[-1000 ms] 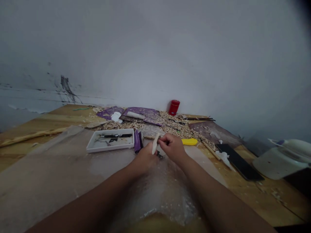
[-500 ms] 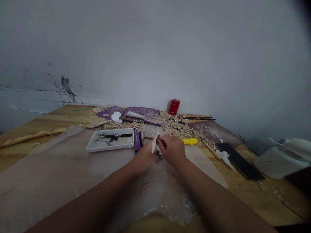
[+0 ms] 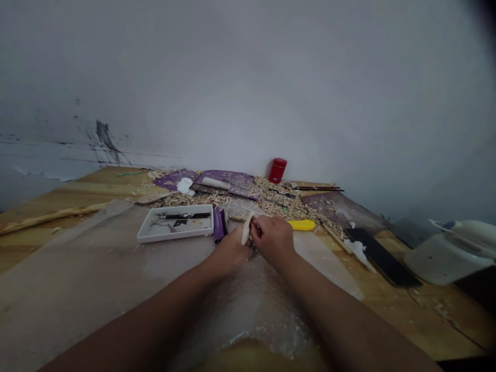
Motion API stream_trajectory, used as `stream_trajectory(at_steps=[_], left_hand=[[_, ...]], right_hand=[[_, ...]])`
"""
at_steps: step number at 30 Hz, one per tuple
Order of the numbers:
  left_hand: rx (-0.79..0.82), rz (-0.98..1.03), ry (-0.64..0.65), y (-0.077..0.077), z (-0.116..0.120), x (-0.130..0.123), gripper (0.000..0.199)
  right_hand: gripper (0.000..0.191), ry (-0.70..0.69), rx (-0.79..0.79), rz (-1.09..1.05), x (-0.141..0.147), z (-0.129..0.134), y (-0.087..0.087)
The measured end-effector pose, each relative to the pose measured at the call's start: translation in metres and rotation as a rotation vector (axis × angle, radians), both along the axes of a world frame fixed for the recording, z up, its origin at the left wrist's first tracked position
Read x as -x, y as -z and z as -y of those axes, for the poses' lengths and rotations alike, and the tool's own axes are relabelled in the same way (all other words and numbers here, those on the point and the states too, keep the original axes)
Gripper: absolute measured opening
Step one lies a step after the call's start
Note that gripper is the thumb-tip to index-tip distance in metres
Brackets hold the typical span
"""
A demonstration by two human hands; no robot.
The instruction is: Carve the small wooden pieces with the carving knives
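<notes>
Two bare forearms reach in from the bottom of the view and meet above a crinkled sheet of clear plastic, its surface dusted with pale wood crumbs. The left hand and the right hand are curled closed, knuckles nearly touching, pinching between them a smooth, pale, elongated piece of carved wood, which tilts up from the fingers with its narrow tip pointing away from the person. A thin, light wooden stick runs out to the left behind the right hand, and a small dark object shows beneath the fingers, too small to identify. Just left of the hands lies a crumpled, glossy purple packet, beside a shallow white rectangular tray holding slim black-handled tools. Just beyond the right hand rests a bright yellow plastic utility knife. Farther off, a heap of curly blond wood shavings spreads over purple sheets toward a glossy red cylindrical canister against a white wall. Compared with the frame a second earlier, the two hands sit closer together, covering more of the dark object, while the carved piece keeps nearly the same tilt.
</notes>
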State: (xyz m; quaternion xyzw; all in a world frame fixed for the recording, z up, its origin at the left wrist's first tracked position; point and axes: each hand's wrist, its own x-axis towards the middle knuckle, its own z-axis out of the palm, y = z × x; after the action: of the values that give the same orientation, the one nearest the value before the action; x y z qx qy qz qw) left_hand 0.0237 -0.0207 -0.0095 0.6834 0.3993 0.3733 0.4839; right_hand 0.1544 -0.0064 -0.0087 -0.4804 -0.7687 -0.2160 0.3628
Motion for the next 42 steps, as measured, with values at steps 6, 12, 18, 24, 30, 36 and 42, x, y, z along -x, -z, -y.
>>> stream_trajectory(at_steps=[6, 12, 18, 24, 30, 36, 42], left_hand=[[0.067, -0.148, -0.067, 0.012, -0.005, 0.004, 0.017], [0.127, -0.075, -0.050, -0.002, 0.002, 0.002, 0.016], [0.124, -0.043, -0.063, -0.007, 0.004, 0.002, 0.017], [-0.006, -0.074, -0.060, 0.003, 0.000, 0.001, 0.024], [-0.026, -0.160, -0.068, 0.001, 0.001, 0.002, 0.021], [0.036, -0.241, -0.091, 0.003, -0.001, 0.004, 0.018], [0.055, -0.148, 0.000, -0.003, 0.002, 0.004, 0.018]], right_hand=[[0.010, -0.238, 0.541, -0.510, -0.007, -0.007, -0.008], [0.013, -0.442, 0.901, -0.789, -0.011, -0.008, -0.020], [0.007, -0.342, 0.598, -0.533, -0.006, -0.004, -0.011], [0.015, 0.008, 0.115, -0.039, -0.002, 0.002, -0.003], [0.015, -0.029, 0.088, -0.126, -0.003, -0.003, 0.001], [0.013, -0.356, 0.724, -0.787, -0.010, -0.011, -0.008], [0.020, -0.570, 0.949, -0.945, -0.015, -0.009, -0.015]])
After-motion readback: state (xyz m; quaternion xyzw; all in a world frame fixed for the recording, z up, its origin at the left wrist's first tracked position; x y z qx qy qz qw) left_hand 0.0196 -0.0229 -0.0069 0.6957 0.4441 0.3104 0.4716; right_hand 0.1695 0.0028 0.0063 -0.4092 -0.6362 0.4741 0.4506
